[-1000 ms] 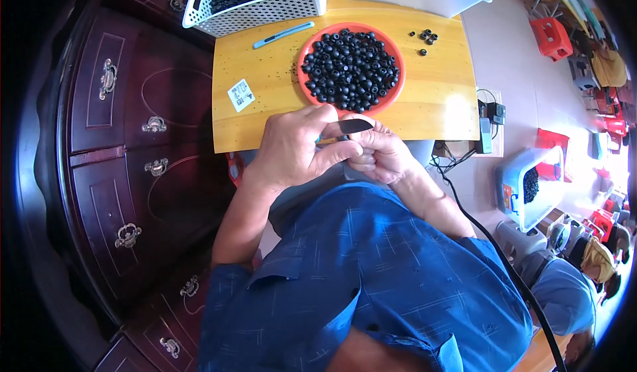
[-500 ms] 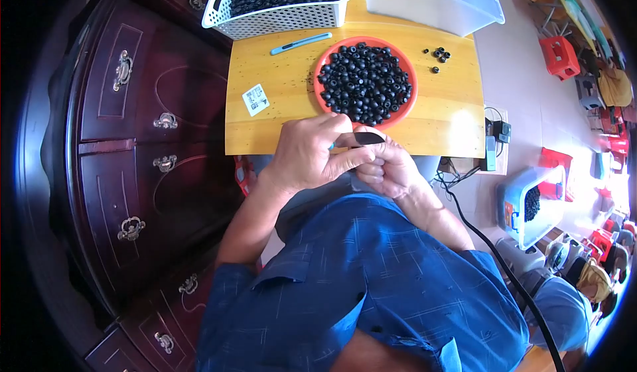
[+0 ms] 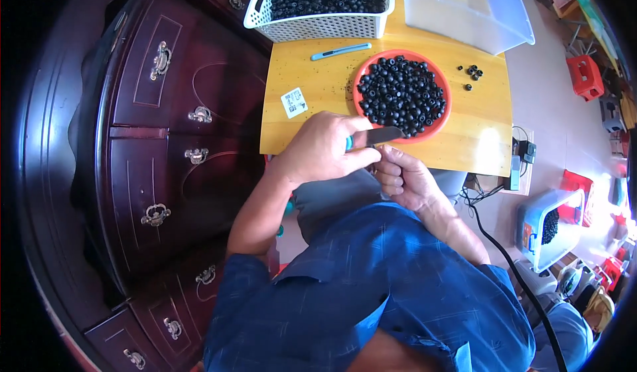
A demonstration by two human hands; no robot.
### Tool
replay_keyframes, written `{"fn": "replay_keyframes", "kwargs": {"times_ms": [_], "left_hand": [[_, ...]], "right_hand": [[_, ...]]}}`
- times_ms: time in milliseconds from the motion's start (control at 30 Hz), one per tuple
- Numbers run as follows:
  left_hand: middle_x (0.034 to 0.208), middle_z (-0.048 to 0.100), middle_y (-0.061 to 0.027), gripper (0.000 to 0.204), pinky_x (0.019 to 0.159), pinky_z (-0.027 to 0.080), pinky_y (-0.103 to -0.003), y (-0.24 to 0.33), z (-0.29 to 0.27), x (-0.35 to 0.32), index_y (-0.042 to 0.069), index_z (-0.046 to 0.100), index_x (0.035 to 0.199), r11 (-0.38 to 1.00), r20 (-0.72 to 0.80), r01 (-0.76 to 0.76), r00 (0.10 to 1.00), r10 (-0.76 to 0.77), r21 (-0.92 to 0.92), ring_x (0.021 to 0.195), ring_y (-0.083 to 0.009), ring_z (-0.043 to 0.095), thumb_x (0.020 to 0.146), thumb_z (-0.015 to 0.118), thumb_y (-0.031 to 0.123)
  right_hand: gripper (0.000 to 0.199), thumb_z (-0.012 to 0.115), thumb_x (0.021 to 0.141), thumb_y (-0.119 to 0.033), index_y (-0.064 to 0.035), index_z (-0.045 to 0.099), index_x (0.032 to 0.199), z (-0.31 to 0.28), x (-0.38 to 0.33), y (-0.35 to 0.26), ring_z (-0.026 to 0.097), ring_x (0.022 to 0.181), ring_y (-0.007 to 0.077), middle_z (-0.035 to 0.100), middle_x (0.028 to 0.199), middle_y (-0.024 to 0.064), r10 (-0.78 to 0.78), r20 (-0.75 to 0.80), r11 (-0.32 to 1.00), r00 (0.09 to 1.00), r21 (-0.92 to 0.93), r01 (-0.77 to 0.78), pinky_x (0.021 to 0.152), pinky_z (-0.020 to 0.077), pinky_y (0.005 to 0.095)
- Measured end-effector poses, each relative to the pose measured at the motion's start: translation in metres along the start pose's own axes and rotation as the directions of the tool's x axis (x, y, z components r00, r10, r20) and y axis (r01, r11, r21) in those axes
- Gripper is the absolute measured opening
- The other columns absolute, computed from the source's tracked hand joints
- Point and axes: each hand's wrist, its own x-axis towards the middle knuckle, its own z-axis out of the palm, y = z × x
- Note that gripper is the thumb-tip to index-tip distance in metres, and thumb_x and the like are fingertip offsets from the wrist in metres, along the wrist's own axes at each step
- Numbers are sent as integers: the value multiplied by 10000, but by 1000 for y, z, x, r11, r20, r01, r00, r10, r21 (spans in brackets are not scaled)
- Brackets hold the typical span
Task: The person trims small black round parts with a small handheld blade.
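Note:
My left hand (image 3: 326, 148) is closed around a knife with a dark, curved blade (image 3: 386, 134); a bit of teal shows between the fingers. The blade points right, over the near rim of an orange-red round tray (image 3: 447, 110). Just below the blade, the fingers of my right hand (image 3: 410, 178) are curled in a pinch, close to my left thumb. A small dark bit shows at those fingertips, too hidden to name. Heaped in the tray are many small, round black parts with holes (image 3: 401, 93).
On the yellow table (image 3: 318, 133) are a white perforated basket (image 3: 325, 28) of black parts, a clear bin (image 3: 464, 34), a blue utility knife (image 3: 340, 52), a white label (image 3: 294, 103) and several loose parts (image 3: 474, 73). A dark wooden cabinet (image 3: 219, 113) flanks the left; a black cable (image 3: 504, 252) hangs right.
The view has shifted, so the table sits further right. The knife blade has turned to show its length and points right, and my hands are slightly further apart.

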Motion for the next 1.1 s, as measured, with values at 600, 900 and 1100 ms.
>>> {"fn": "replay_keyframes", "kwargs": {"times_ms": [600, 900, 1100], "left_hand": [[688, 667, -67, 256, 614, 522, -319, 6, -21, 18, 4, 730, 1037, 1000, -303, 0, 953, -1, -3, 643, -116, 644, 888, 823, 191], [943, 733, -110, 348, 714, 586, -444, 24, 71, -11, 85, 705, 1131, 989, -139, -31, 989, 51, 143, 850, -316, 732, 831, 822, 218], [893, 720, -97, 285, 687, 568, -455, 26, 69, -13, 93, 678, 1022, 993, -140, -16, 990, 33, 115, 826, -318, 719, 817, 831, 217]], "right_hand": [[540, 487, 1088, -453, -24, 587, 1400, 20, -1, -20, 668, 1177, 269, 690, 1311, 136, -179, 85, 976, 980, 139, 166, 1053, 520, 415], [631, 424, 1101, -491, 19, 505, 1464, 17, 10, -10, 536, 1365, 356, 580, 1444, 214, -178, 215, 975, 960, 170, 143, 1174, 408, 514], [579, 424, 1110, -459, 21, 571, 1398, 10, 6, -4, 559, 1336, 342, 600, 1415, 206, -196, 238, 971, 951, 179, 155, 1159, 423, 509]]}}
